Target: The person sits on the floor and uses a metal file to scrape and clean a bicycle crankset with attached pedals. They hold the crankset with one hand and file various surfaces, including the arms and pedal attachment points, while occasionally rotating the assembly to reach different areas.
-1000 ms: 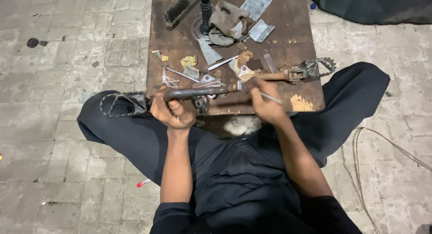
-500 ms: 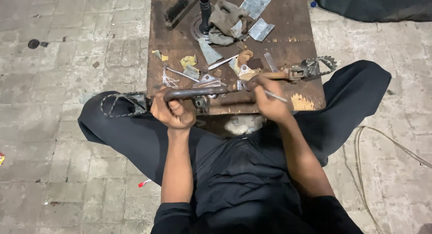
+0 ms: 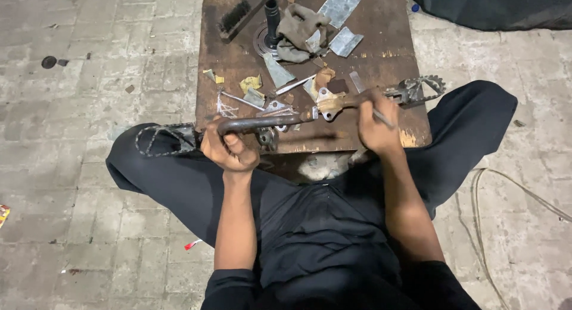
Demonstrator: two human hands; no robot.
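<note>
The metal footrest bar (image 3: pixel 268 122) lies with its long axis along the bench's (image 3: pixel 381 66) near edge. The left hand (image 3: pixel 229 149) is clenched around its left part; the right hand (image 3: pixel 375 128), pinching a thin rod (image 3: pixel 383 119), sits at its right part

You get flat, dim, cool light from overhead, with soft shadows under the counter (image 3: pixel 411 116) edge. No glare shows anywhere. Your right hand (image 3: pixel 375 128) is slightly smeared; the paving stays sharp, and lines bend little toward the frame corners.
</note>
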